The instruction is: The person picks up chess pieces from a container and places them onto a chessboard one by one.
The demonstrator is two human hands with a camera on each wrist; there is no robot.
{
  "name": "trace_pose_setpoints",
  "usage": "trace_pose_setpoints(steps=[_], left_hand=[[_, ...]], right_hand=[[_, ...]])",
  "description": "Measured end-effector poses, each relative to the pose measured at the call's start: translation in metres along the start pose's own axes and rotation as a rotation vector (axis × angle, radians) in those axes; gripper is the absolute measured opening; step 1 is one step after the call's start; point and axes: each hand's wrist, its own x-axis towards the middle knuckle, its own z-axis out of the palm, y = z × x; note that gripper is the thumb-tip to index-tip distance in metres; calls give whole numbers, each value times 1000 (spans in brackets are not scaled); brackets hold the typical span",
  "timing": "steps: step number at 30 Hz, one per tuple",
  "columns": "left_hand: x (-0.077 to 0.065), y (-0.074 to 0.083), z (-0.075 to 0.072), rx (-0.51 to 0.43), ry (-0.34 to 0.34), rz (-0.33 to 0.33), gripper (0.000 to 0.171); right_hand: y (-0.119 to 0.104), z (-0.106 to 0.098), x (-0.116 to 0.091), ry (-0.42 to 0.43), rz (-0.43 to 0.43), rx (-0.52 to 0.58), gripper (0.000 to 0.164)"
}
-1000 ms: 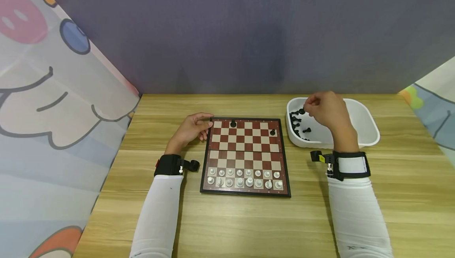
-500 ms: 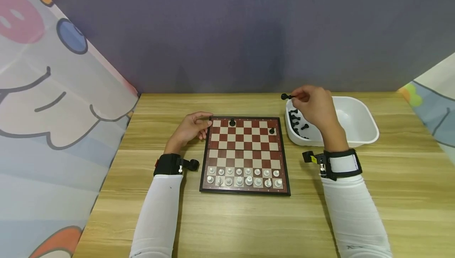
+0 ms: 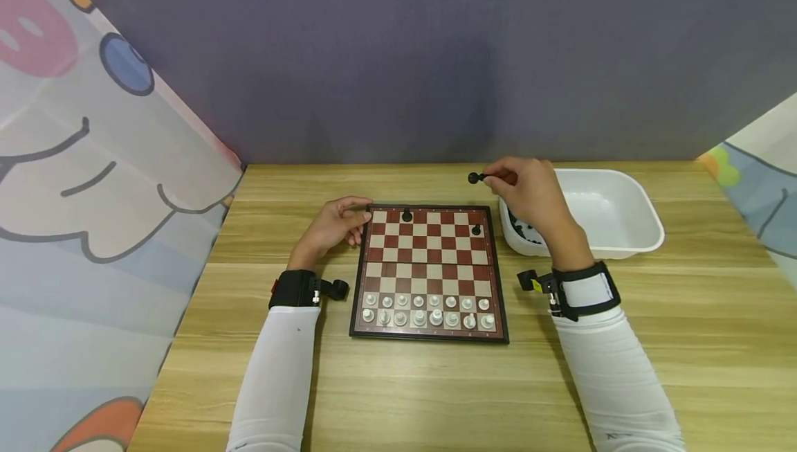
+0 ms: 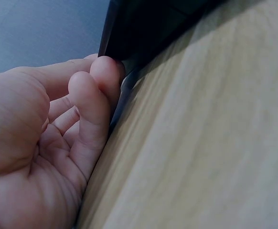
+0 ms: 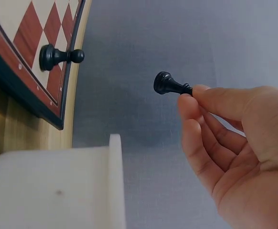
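My right hand (image 3: 529, 192) pinches a black chess piece (image 5: 167, 83) between thumb and fingers, its wide base pointing left; the fingers hide its head, so its kind cannot be told. The hand is above the left end of a white tray (image 3: 647, 230), right of the chessboard (image 3: 420, 255). At the board's far left corner, my left hand (image 3: 333, 223) holds the edge with thumb and fingers; in the left wrist view its fingertips (image 4: 104, 71) touch the dark side. A black pawn (image 5: 58, 56) stands near the board's far right; another black piece (image 3: 407, 215) stands on the far row.
White chess pieces (image 3: 436, 317) fill the two near rows. Several black pieces (image 3: 526, 232) lie in the tray's left end, partly hidden by my right hand. A grey wall (image 3: 373, 57) rises behind the wooden table (image 3: 436, 396), and a cartoon-printed curtain (image 3: 93, 244) hangs at left.
My right hand has come up from the tray with the black chess piece and moved left toward the board's far right corner. The left hand stays on the board.
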Motion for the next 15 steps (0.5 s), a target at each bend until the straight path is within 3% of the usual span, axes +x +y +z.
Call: trace_pose_setpoints(steps=[15], left_hand=[[0,1,0,15,-3,-1,38]], right_hand=[[-12,5,0,11,-67,-2,18]])
